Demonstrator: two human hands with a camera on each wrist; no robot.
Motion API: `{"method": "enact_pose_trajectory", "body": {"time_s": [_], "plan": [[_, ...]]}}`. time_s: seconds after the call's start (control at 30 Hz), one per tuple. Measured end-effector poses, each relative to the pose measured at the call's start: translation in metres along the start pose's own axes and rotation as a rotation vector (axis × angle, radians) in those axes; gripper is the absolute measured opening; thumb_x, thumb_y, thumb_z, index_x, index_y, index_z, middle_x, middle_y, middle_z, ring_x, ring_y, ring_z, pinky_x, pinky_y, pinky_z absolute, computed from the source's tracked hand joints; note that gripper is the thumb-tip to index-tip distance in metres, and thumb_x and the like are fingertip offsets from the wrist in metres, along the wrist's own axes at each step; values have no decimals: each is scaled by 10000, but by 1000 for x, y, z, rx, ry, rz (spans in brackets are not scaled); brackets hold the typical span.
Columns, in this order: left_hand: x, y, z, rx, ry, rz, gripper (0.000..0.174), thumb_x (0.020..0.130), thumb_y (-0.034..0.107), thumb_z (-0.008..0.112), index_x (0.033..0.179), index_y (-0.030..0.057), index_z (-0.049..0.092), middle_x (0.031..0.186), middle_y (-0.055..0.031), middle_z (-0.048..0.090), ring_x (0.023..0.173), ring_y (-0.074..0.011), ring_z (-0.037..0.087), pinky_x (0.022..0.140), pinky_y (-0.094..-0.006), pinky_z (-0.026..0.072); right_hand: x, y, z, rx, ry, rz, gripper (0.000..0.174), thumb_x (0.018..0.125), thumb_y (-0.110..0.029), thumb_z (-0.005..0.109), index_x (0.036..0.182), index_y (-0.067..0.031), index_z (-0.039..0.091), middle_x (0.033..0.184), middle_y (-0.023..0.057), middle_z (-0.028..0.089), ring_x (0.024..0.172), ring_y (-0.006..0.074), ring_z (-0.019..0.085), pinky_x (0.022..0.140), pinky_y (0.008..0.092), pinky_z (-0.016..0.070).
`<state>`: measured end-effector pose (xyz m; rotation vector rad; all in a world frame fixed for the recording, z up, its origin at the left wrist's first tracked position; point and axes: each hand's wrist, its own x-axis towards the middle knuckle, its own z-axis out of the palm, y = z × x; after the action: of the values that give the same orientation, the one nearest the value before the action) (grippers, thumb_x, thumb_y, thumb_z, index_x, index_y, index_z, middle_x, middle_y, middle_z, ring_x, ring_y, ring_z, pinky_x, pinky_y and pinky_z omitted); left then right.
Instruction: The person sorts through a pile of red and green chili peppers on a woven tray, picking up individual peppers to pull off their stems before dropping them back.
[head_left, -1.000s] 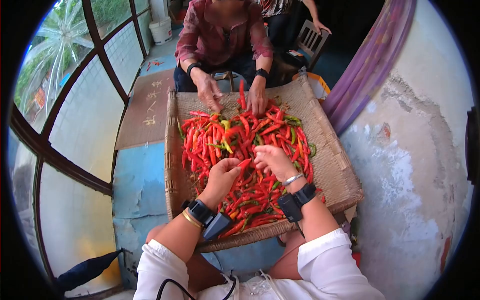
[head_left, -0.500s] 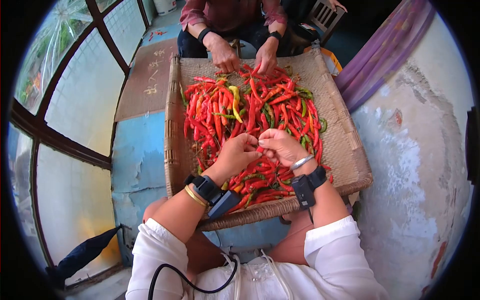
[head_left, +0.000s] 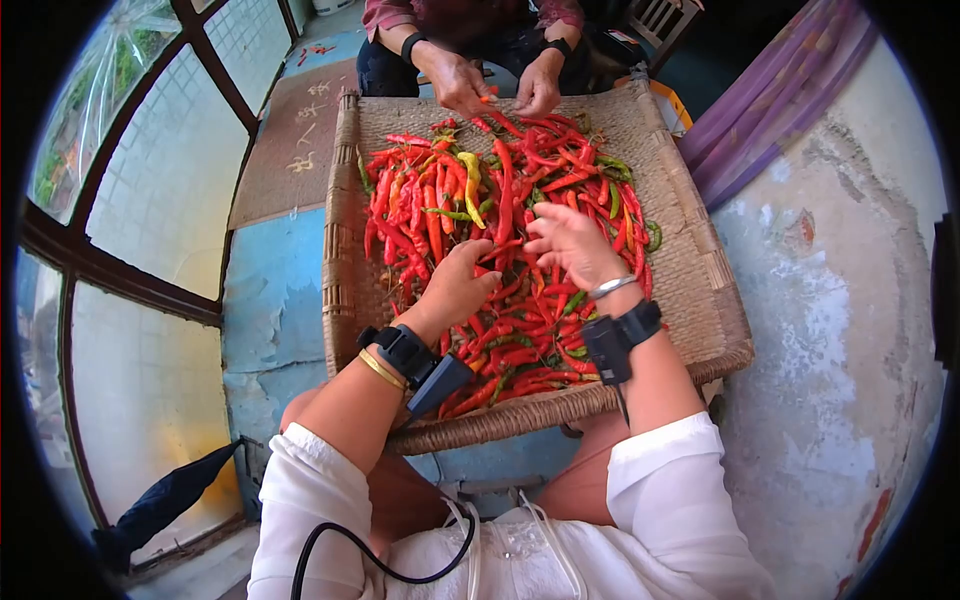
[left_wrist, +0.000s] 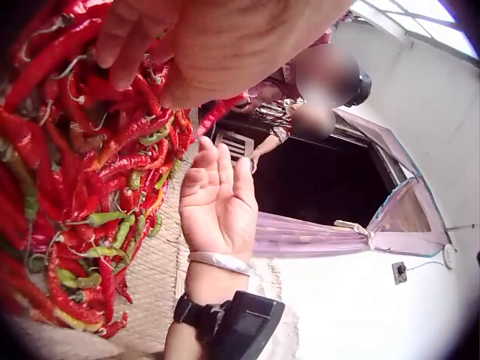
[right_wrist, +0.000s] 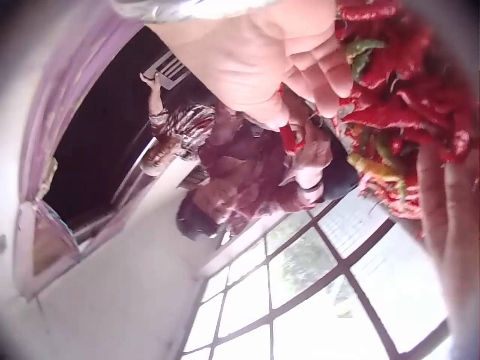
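Note:
My left hand (head_left: 455,288) is over the near half of a heap of red chili peppers (head_left: 540,355). Between its thumb and forefinger it pinches a red chili (head_left: 508,247), whose end sticks out toward my right hand. The right hand (head_left: 580,245) hovers just to the right, fingers loosely spread and palm turned inward; in the left wrist view the palm of this right hand (left_wrist: 217,206) faces the camera with nothing in it. A yellow-green chili (head_left: 471,185) and some green ones lie among the red.
The heap lies on a shallow woven tray (head_left: 690,300) with a thick rim, across my knees. Opposite, another person's hands (head_left: 455,85) hold a small chili at the far edge. A framed window (head_left: 170,180) runs along the left; a purple curtain (head_left: 770,110) and rough wall are right.
My hands were apart, met around a red chili, and now stand apart again, the right hand opened and raised. The other person's hands have lifted from the heap. The head view has tilted down.

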<state>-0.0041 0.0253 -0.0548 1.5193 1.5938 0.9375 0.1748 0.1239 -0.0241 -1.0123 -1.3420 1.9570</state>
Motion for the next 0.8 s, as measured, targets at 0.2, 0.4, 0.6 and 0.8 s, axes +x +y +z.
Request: {"method": "enact_pose_trajectory", "body": {"time_s": [0.2, 0.4, 0.6, 0.8], "plan": [[0, 15, -5, -316, 30, -95, 513, 768, 94, 565, 1227, -18, 366, 1145, -211, 490, 1052, -284, 495, 874, -342, 397, 3, 22, 33, -121, -1, -14, 546, 852, -172, 479, 1307, 24, 250, 1218, 205, 421, 807, 163, 591, 557, 228, 465], [4, 2, -2, -301, 11, -137, 492, 770, 95, 568, 1212, -22, 388, 1120, -204, 516, 1063, -275, 497, 882, -334, 399, 9, 13, 20, -349, 231, -14, 241, 807, -190, 523, 948, -15, 609, 1022, 136, 559, 799, 174, 584, 615, 274, 472], [4, -7, 2, -13, -12, 86, 335, 760, 93, 596, 1077, 9, 529, 1084, -132, 516, 1006, -227, 500, 865, -299, 394, 30, 52, -21, -1060, 313, -483, 359, 739, -240, 580, 1056, -72, 570, 957, 180, 529, 957, 335, 483, 847, 374, 390], [2, -2, -3, 35, -80, 59, 371, 752, 181, 608, 1057, -21, 543, 1126, -193, 483, 1049, -325, 477, 886, -347, 394, 29, 49, -23, -971, 160, -249, 413, 768, -265, 562, 1114, -40, 542, 1112, 149, 503, 1038, 296, 482, 884, 357, 381]]}}
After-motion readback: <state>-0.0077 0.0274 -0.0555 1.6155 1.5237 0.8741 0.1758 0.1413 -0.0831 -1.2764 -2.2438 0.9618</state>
